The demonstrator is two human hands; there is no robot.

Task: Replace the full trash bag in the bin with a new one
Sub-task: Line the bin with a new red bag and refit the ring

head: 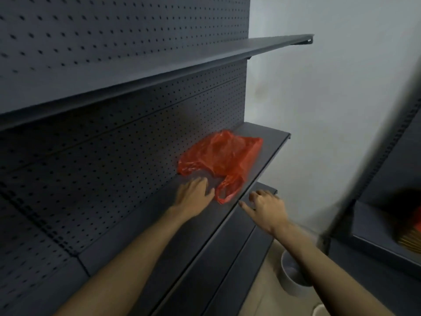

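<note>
On the middle shelf point(262, 142), pinch the red plastic bag point(222, 157) by its handle loop; left hand point(193, 196) and right hand point(267, 207) both spread, empty.

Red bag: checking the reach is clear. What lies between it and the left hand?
Nothing: bare dark shelf between left hand and red bag, head view.

At lower right, the white bin point(290, 279) is half hidden behind the right forearm, its contents unreadable. At the right edge, a blurred orange-and-straw object point(410, 233) is cut off and cannot be identified. A pale shape point(319, 310) at the bottom edge is also cropped. Both forearms leave the frame below.
</note>
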